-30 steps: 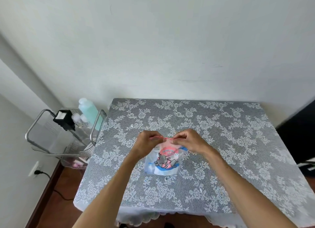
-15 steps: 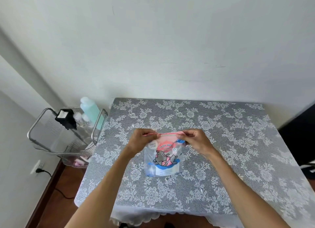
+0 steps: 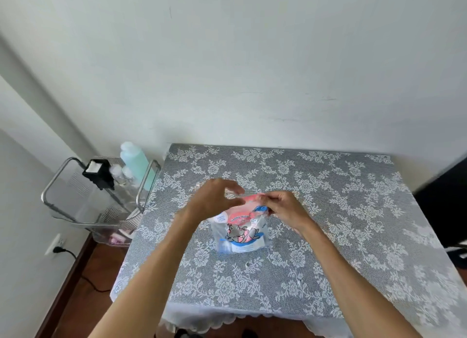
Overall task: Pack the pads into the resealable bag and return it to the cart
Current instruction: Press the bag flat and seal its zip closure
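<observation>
One resealable bag, clear with a pink top band and a cartoon hippo print, is standing on the lace tablecloth. The right hand is pinching its top edge; the left hand, blurred, is hovering over it with fingers loosely curved. One metal cart is standing left, holding one turquoise bottle.

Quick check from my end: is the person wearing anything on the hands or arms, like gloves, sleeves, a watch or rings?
Nothing that shows. The left hand and right hand are bare, with no gloves, and both forearms are bare down to the bottom edge of the head view, with no sleeve cuff, watch or wristband. No ring shows, though the left hand is motion-blurred, so a thin one could be missed.
</observation>
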